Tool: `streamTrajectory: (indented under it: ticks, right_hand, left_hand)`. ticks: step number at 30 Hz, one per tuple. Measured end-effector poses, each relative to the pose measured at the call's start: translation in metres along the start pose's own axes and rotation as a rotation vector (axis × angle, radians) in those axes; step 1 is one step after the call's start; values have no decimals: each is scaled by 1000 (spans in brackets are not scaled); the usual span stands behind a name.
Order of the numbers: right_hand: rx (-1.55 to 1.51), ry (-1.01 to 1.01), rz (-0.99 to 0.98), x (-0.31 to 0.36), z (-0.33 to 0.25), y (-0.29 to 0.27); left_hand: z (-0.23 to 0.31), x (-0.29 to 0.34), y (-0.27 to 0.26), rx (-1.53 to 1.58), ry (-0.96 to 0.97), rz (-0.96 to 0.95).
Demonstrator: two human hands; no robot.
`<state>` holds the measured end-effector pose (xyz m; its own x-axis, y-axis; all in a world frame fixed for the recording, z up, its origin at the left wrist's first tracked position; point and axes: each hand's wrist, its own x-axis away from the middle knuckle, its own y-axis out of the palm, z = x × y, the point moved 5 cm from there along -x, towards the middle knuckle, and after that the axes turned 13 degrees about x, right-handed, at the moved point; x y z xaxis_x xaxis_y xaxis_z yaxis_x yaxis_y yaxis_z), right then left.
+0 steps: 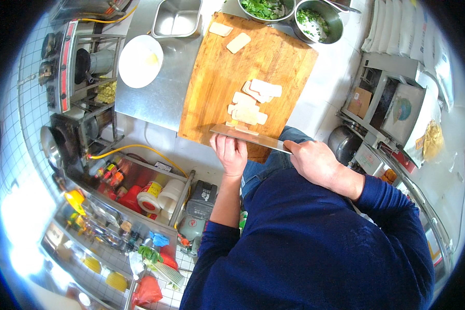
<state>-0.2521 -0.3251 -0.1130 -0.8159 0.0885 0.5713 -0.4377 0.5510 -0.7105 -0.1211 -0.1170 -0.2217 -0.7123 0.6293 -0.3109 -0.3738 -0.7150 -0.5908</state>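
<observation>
My right hand [315,161] grips the handle of a wide-bladed kitchen knife [253,138], its blade reaching left over the near part of the wooden cutting board [206,98]. The bunched fingers of my left hand [230,151] press close against the near side of the blade; what lies under them is hidden. Just beyond the blade rests a pale slice, with a small yellow bit beside it. A loose pile of pale flat slices [247,112] lies farther up, topped by an overlapping stack [263,90]. Two single slices [238,43] sit at the board's far left.
Left of the board, a white plate [140,62] and a square metal pan [176,32] stand on the steel table [155,106]. Metal bowls with chopped greens [320,26] stand at the far edge. Stove equipment [62,67] is at left; stacked white sacks [398,28] are at right.
</observation>
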Motion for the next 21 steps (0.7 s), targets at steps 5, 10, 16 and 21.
streamTrajectory:
  ticks: [5, 10, 16, 21]
  right_hand:
    - [1, 4, -11, -5, -2, -4]
    - [37, -5, -39, -19, -6, -1]
    - [61, 24, -64, -42, -9, 23]
    - [25, 12, -5, -39, -2, 31]
  left_hand:
    - [1, -2, -2, 30, -11, -13]
    - [4, -7, -3, 54, -31, 7]
    - [12, -14, -5, 67, -20, 19]
    - [17, -18, -6, 61, -46, 26]
